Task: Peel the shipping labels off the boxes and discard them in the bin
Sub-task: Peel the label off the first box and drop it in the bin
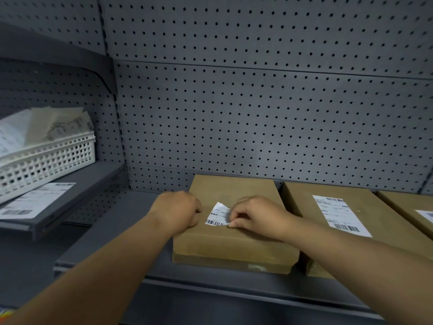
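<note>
- My right hand (255, 215) pinches the near corner of the small white barcoded paper label (219, 214) atop the flat brown cardboard box (234, 240) on the grey shelf (98, 233).
- My left hand (179, 211), fingers curled, presses on the box's left edge.
- I judge the label thin and easily torn: hold the lifted corner and pull low and slowly.
- White lattice basket (51, 158) sits to the left.

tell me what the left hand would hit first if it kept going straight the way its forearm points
Probably nothing new: the left hand already rests against the nearest cardboard box. Past it lies that box's shipping label, pinched by the right hand.
</note>
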